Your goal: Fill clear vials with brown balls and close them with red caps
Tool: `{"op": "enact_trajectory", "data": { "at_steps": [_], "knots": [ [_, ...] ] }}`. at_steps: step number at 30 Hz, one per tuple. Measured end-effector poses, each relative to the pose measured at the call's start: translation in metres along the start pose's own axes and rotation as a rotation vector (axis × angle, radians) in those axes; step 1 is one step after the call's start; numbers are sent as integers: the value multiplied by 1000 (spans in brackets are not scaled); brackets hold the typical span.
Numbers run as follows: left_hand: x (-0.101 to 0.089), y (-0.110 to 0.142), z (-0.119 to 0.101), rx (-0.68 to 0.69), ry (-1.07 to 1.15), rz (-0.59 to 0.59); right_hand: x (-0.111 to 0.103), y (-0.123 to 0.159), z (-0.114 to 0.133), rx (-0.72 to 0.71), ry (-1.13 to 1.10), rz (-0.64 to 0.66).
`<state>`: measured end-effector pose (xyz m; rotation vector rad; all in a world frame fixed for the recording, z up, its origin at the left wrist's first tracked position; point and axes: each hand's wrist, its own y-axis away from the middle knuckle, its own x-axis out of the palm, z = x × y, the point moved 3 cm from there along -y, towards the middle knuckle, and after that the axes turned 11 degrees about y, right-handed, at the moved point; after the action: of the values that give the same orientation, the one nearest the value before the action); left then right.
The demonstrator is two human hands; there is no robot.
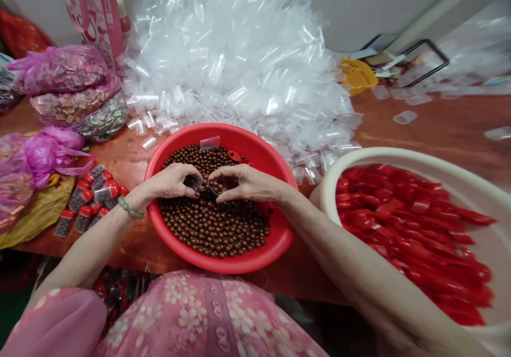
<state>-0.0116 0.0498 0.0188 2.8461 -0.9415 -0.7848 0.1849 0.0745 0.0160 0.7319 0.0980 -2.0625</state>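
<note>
A red basin (223, 265) full of small round brown balls (211, 229) stands before me. Over the balls, my left hand (173, 180) is curled around a small clear plastic cup (193, 182). Facing it, my right hand (247, 184) grips a second clear cup (216, 187), with brown balls at its mouth. The two cups are close together, and the fingers partly hide both. Another clear cup (209, 143) lies on the balls near the basin's far rim, beside a red plastic piece (233, 156).
Behind the basin rises a big heap of clear plastic cups (239, 69). At right, a cream tub (331, 187) holds red plastic pieces (415, 234). Filled red-capped containers (106, 193) and pink bags (67, 75) lie at left. A yellow basket (357, 76) is at back right.
</note>
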Motion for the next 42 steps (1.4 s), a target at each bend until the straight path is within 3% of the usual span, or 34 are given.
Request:
{"op": "enact_trajectory", "data": {
  "at_steps": [4, 8, 10, 21, 24, 32, 35, 42],
  "knots": [
    [-4, 9, 0, -73, 412, -82, -5, -5, 1, 7, -51, -83],
    [-3, 20, -2, -91, 841, -167, -6, -13, -2, 48, 94, -121],
    [1, 23, -3, -88, 956, -170, -6, -17, -3, 36, 168, -129],
    [11, 24, -3, 53, 1031, -132, 13, -34, -11, -10, 379, -129],
    [14, 26, -6, 31, 1036, -117, 14, -34, -12, -16, 422, -135],
    [27, 30, -16, 7, 1151, -223, 18, -32, -11, -25, 486, -139],
    [29, 32, -17, 25, 1133, -282, 17, -29, -10, -36, 488, -140],
    [30, 40, -21, 35, 1201, -211, 2, -8, 7, -41, 458, -211]
  ]
}}
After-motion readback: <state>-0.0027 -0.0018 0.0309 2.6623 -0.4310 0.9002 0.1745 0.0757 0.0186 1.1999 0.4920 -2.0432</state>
